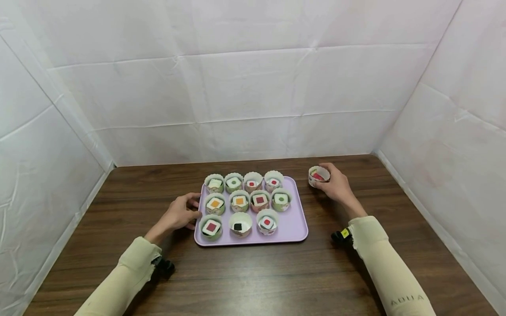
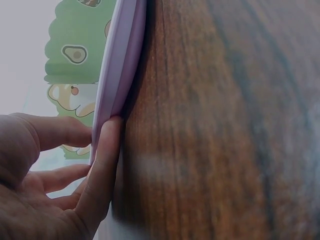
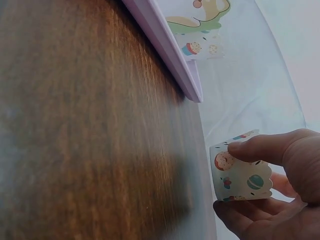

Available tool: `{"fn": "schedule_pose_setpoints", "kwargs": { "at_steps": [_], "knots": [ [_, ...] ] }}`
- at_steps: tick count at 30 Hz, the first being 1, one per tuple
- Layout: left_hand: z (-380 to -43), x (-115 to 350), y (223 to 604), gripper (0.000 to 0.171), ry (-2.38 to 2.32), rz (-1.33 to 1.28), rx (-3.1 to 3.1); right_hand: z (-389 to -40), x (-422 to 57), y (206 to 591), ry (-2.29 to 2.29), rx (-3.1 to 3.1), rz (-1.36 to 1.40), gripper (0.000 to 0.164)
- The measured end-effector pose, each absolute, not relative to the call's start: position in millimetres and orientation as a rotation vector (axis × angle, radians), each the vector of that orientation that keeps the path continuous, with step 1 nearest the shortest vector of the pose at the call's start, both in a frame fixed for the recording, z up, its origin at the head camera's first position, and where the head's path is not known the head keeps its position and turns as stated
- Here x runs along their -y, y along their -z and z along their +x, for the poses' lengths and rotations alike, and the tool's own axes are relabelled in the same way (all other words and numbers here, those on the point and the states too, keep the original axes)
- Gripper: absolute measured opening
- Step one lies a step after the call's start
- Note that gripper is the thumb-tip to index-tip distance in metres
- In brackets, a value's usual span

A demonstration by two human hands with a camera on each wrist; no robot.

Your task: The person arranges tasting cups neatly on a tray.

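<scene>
On a lilac tray (image 1: 290, 228) stand several paper baking cups, among them a front-middle one (image 1: 246, 228). Most contain white square sushi-like pieces with coloured centres, such as an orange-centred piece (image 1: 215, 203); the front-middle cup shows a small black piece (image 1: 237, 227). My left hand (image 1: 179, 213) is at the tray's left side, pinching its rim between thumb and finger in the left wrist view. Right of the tray, my right hand (image 1: 336, 184) grips a patterned baking cup (image 3: 240, 175) by its side. Something pink and yellow (image 1: 317, 175) lies inside that cup.
The brown wooden table (image 1: 253, 281) extends around the tray. White sheeting (image 1: 245, 87) encloses it at the back and both sides. A dark wrist device hangs under each sleeve, the right one (image 1: 341, 236) with a yellow patch.
</scene>
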State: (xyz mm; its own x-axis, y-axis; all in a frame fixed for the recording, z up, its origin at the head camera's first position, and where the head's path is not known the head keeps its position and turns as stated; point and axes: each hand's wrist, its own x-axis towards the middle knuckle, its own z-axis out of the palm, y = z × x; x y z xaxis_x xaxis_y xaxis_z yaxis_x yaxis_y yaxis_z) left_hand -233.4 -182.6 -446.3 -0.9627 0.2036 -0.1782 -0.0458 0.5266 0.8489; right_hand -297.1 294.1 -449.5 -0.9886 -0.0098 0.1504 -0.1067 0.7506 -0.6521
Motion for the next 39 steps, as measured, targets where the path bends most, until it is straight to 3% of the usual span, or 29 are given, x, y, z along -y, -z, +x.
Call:
{"fn": "schedule_pose_setpoints", "kwargs": {
  "at_steps": [39],
  "knots": [
    [-233.8,182.8,446.4,0.066,-1.391,0.133,-2.518,-269.2,-288.3,449.0,-1.050,2.822,0.169,0.066]
  ]
}}
